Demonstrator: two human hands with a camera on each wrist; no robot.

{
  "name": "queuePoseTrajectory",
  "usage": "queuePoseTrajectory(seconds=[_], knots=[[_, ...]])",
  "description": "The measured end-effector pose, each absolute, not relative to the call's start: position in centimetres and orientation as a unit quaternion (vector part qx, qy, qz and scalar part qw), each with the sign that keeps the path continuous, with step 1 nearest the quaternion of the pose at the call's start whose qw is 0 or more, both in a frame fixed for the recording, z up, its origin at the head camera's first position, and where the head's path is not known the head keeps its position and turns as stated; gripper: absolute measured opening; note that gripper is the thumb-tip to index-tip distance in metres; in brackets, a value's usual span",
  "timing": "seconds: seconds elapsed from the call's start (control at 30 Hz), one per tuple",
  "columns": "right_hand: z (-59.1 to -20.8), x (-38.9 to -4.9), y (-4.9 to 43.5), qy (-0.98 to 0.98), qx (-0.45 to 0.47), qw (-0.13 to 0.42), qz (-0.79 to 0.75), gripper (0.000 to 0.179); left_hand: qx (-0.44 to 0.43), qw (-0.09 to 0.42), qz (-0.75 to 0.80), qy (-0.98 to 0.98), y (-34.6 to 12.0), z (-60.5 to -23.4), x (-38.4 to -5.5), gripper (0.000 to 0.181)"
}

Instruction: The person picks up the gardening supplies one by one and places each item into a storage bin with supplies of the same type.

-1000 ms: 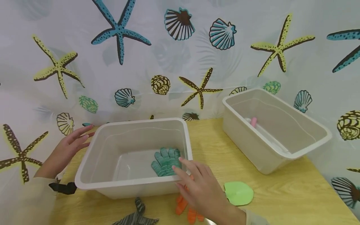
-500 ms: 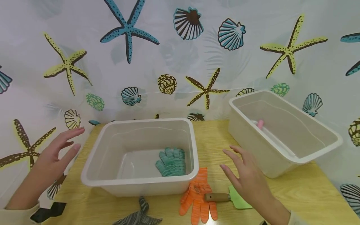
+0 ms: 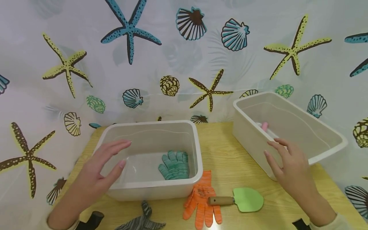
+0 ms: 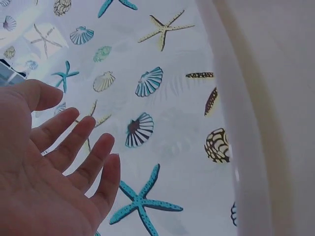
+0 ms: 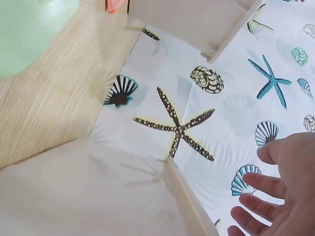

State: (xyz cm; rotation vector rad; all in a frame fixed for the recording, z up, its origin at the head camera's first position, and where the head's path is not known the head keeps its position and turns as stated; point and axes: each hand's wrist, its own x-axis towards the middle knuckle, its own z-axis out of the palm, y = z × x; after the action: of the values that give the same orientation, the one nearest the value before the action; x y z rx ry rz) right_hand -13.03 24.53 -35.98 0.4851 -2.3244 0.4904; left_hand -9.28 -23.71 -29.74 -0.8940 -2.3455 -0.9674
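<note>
Right now both hands are up over two plastic bins, and I can't see either one touching anything. The left hand (image 3: 100,171) is over the left bin (image 3: 152,184) and hides its front left corner. The right hand (image 3: 291,166) is in front of the right bin (image 3: 250,140) and hides a bit of its rim. Both hands have loose, bent fingers with nothing in them.

A green striped glove (image 3: 174,166) lies inside the left bin, by its right wall. A small pink thing (image 3: 264,126) is in the right bin, near the back.

An orange glove (image 3: 201,201) lies by the left bin's front right corner. A trowel (image 3: 244,200) with a green blade has its wooden handle end on that glove. A gray striped thing (image 3: 141,222) is in front of the left bin, partly cut off.

The table (image 3: 218,143) is yellowish wood. The left bin is near its left edge, and the right bin sits slanted by its back right corner. Behind hangs a white cloth (image 3: 184,57) with starfish and shells.
</note>
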Motion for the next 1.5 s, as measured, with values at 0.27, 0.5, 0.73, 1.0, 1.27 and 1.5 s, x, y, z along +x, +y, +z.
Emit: queuePoseTrajectory(seconds=[0.27, 0.5, 0.73, 1.0, 1.27, 1.5], knots=[[-35.0, -13.2, 28.4, -0.905, 0.127, 0.355, 0.196, 0.032, -0.371, 0.268, -0.325, -0.828, -18.2, -29.4, -7.9, 0.036], [-33.5, -14.1, 31.5, -0.934, 0.081, 0.314, 0.151, 0.030, -0.461, 0.316, -0.302, -0.772, -13.0, -30.0, -7.2, 0.033], [-33.1, -15.1, 34.2, -0.957, 0.066, 0.259, 0.113, 0.030, -0.527, 0.148, -0.347, -0.762, -8.2, -32.0, -5.3, 0.041], [-33.8, -16.5, 36.4, -0.972, 0.048, 0.211, 0.088, 0.032, -0.507, 0.069, -0.338, -0.790, -4.4, -35.0, -6.3, 0.043], [-34.2, -18.6, 38.6, -0.982, 0.037, 0.175, 0.053, 0.034, -0.513, 0.088, -0.304, -0.798, 0.5, -37.0, -7.8, 0.045], [-34.5, -20.4, 40.3, -0.989, 0.024, 0.143, 0.039, 0.039, -0.515, 0.158, -0.302, -0.787, 3.6, -37.1, -9.2, 0.046]])
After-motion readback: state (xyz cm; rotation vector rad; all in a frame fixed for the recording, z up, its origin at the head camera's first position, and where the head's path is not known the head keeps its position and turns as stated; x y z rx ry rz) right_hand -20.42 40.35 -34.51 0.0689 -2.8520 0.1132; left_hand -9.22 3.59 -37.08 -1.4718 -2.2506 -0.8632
